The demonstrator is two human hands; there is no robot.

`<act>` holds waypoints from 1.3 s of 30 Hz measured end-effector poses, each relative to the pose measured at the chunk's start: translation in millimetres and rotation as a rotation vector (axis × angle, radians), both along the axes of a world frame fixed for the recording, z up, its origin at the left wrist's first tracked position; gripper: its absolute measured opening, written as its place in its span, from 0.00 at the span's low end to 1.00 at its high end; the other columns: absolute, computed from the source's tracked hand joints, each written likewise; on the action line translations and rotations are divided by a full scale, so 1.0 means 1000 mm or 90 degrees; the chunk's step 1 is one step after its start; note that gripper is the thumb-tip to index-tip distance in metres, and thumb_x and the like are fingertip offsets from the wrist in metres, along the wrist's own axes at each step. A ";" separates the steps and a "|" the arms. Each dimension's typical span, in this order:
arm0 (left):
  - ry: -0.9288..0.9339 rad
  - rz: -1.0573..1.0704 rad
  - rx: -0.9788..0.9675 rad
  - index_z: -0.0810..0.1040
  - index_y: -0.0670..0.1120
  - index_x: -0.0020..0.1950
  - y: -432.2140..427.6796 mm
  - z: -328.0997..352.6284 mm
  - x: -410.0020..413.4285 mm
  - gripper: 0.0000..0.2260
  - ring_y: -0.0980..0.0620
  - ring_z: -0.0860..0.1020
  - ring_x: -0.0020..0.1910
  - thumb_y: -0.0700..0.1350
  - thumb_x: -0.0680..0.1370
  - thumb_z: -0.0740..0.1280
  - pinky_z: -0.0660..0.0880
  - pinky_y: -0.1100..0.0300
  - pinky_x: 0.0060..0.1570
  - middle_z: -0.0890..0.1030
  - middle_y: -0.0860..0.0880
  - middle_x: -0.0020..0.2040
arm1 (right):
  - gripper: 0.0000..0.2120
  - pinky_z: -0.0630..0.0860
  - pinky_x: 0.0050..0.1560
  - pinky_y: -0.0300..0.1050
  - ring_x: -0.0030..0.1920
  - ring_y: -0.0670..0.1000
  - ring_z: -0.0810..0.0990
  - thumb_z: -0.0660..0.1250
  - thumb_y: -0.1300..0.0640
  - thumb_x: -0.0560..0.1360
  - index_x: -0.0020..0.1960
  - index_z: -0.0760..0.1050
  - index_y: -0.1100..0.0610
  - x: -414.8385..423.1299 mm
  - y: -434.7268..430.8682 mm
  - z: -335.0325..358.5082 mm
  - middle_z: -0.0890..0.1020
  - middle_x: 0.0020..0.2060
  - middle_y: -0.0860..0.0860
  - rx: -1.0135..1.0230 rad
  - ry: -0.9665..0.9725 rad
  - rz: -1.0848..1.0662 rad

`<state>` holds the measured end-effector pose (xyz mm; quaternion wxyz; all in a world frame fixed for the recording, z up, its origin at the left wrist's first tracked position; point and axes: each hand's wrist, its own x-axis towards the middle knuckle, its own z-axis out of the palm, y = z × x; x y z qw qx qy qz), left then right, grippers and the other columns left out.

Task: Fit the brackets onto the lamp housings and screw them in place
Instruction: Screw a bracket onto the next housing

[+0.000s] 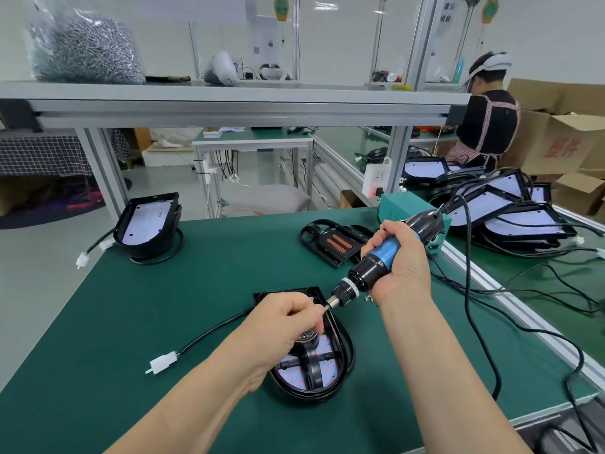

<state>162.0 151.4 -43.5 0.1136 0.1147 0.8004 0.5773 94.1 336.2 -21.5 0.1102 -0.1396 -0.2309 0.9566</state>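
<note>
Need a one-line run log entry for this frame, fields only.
right hand: grips screwdriver | left hand: pinches bit at tip, above lamp housing | bracket: on housing | driving: not yet begun

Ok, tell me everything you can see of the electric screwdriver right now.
The electric screwdriver has a blue grip, black nose and rear, and a metal chuck. The right hand grips its body, tilted down-left above the lamp housing. The left hand pinches its tip. A black cable leaves its rear.

Black lamp housing (330,371) open-side up, bracket (312,362) seated across white board; screws (306,337), tilted screwdriver (376,261) just above. Second housing (145,221) far beyond-left; spare bracket (334,242) beyond-right.
</note>
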 end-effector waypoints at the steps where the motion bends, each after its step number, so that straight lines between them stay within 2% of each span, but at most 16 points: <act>1: 0.032 0.003 -0.013 0.77 0.44 0.33 0.000 -0.001 0.000 0.16 0.55 0.63 0.30 0.48 0.80 0.68 0.59 0.58 0.36 0.66 0.52 0.29 | 0.07 0.73 0.29 0.38 0.26 0.46 0.74 0.69 0.66 0.74 0.42 0.73 0.57 0.000 0.000 0.000 0.76 0.28 0.50 -0.001 -0.006 -0.001; 3: 0.065 -0.005 -0.025 0.78 0.44 0.35 0.000 -0.003 0.001 0.15 0.53 0.63 0.34 0.51 0.78 0.68 0.60 0.59 0.37 0.67 0.48 0.33 | 0.07 0.73 0.28 0.38 0.26 0.46 0.74 0.69 0.66 0.74 0.43 0.73 0.57 0.001 0.002 0.000 0.77 0.28 0.50 -0.003 -0.014 -0.001; 4: 0.062 -0.010 -0.025 0.79 0.45 0.35 0.000 -0.003 0.001 0.15 0.53 0.64 0.34 0.51 0.79 0.68 0.61 0.62 0.36 0.67 0.48 0.33 | 0.07 0.73 0.28 0.38 0.26 0.46 0.74 0.70 0.66 0.74 0.43 0.73 0.57 0.001 0.002 -0.001 0.77 0.28 0.50 -0.004 -0.015 0.001; 6: 0.035 -0.009 -0.019 0.82 0.49 0.34 -0.001 -0.004 0.000 0.16 0.57 0.64 0.29 0.49 0.81 0.67 0.62 0.69 0.31 0.66 0.54 0.29 | 0.08 0.73 0.28 0.38 0.26 0.46 0.74 0.70 0.66 0.74 0.42 0.73 0.57 0.003 0.003 0.000 0.77 0.28 0.50 -0.002 -0.016 0.004; 8: 0.012 -0.009 -0.020 0.84 0.51 0.37 -0.001 -0.003 0.001 0.16 0.59 0.64 0.28 0.52 0.82 0.65 0.62 0.71 0.29 0.66 0.57 0.28 | 0.08 0.73 0.27 0.37 0.25 0.46 0.74 0.70 0.66 0.74 0.41 0.72 0.57 0.004 0.004 0.000 0.77 0.28 0.49 -0.002 -0.015 0.004; 11: 0.025 -0.020 -0.014 0.85 0.48 0.42 0.003 -0.004 0.002 0.13 0.56 0.65 0.31 0.54 0.80 0.67 0.61 0.67 0.30 0.68 0.54 0.31 | 0.08 0.73 0.28 0.37 0.25 0.46 0.73 0.69 0.66 0.74 0.42 0.72 0.57 0.005 0.003 0.001 0.77 0.28 0.49 -0.006 -0.007 0.004; 15: 0.128 -0.014 -0.105 0.83 0.47 0.39 0.006 -0.004 0.003 0.12 0.59 0.66 0.26 0.49 0.80 0.67 0.63 0.67 0.30 0.70 0.57 0.25 | 0.08 0.73 0.28 0.37 0.26 0.46 0.73 0.69 0.66 0.74 0.41 0.72 0.57 0.008 -0.002 0.002 0.76 0.28 0.50 0.015 0.003 0.015; 18: 0.169 -0.022 -0.198 0.82 0.52 0.40 0.002 -0.006 0.003 0.12 0.59 0.71 0.34 0.51 0.81 0.65 0.72 0.57 0.43 0.75 0.54 0.37 | 0.08 0.73 0.27 0.37 0.26 0.46 0.74 0.69 0.66 0.75 0.41 0.73 0.57 0.010 -0.005 0.002 0.77 0.28 0.50 0.026 0.003 0.019; 22: 0.199 -0.052 -0.306 0.80 0.53 0.45 -0.001 -0.005 0.004 0.15 0.55 0.76 0.43 0.55 0.84 0.57 0.74 0.51 0.53 0.74 0.54 0.41 | 0.08 0.74 0.27 0.37 0.26 0.46 0.74 0.70 0.65 0.75 0.41 0.73 0.57 0.011 -0.008 0.003 0.77 0.29 0.50 0.033 0.001 0.020; 28: 0.259 -0.062 -0.342 0.69 0.53 0.36 0.002 0.002 0.005 0.18 0.51 0.75 0.43 0.53 0.85 0.54 0.73 0.48 0.51 0.72 0.54 0.38 | 0.08 0.73 0.28 0.37 0.27 0.45 0.74 0.70 0.66 0.75 0.41 0.73 0.57 0.013 -0.011 0.007 0.77 0.30 0.50 0.006 0.023 0.020; 34: 0.280 -0.037 -0.363 0.74 0.44 0.42 0.007 -0.001 0.011 0.19 0.48 0.74 0.43 0.53 0.85 0.54 0.73 0.47 0.51 0.73 0.51 0.40 | 0.07 0.73 0.30 0.35 0.27 0.45 0.74 0.70 0.66 0.75 0.44 0.73 0.58 0.015 -0.011 0.003 0.77 0.30 0.50 -0.007 0.029 0.022; 39: 0.288 -0.036 -0.361 0.74 0.44 0.42 0.012 0.000 0.010 0.19 0.47 0.74 0.43 0.53 0.85 0.54 0.73 0.47 0.51 0.73 0.51 0.41 | 0.07 0.75 0.31 0.35 0.28 0.45 0.74 0.70 0.66 0.75 0.48 0.73 0.59 0.016 -0.008 0.001 0.78 0.31 0.51 -0.029 0.025 0.025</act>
